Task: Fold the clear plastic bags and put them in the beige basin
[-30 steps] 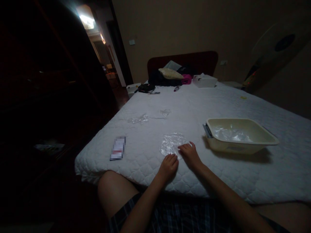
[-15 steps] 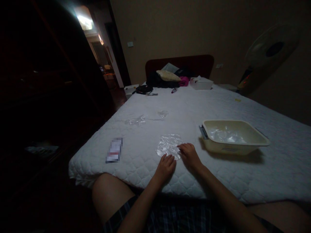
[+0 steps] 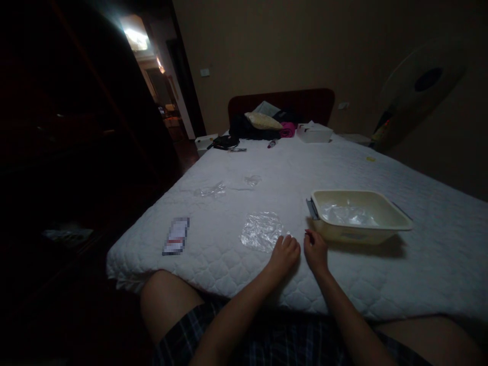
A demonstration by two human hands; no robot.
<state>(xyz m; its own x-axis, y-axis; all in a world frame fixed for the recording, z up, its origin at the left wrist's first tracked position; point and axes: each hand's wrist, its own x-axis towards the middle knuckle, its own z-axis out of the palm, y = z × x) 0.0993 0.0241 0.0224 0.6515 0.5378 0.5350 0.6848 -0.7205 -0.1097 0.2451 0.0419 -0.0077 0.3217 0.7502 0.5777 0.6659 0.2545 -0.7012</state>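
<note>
Head view: on the quilted mattress pad (image 3: 213, 231) a squarish clear plastic sheet (image 3: 259, 231) is spread flat, near edge slanted slightly, long axis unclear. The left hand (image 3: 285, 252) is curled at its right edge, the right hand (image 3: 316, 250) beside the plastic tub (image 3: 362, 235); whether anything is gripped cannot be told.

Bare left forearm (image 3: 244, 305) and bare right forearm (image 3: 342, 311) extend forward and converge; left wrist (image 3: 270, 274) and right wrist (image 3: 323, 273) near straight. Bare-handed left grip (image 3: 285, 253): back uppermost, fingers (image 3: 291, 246) loosely bent. Bare-handed right grip (image 3: 316, 251): digits curled inward, fingertip contact indeterminable. Narrow gap separates the two.
</note>
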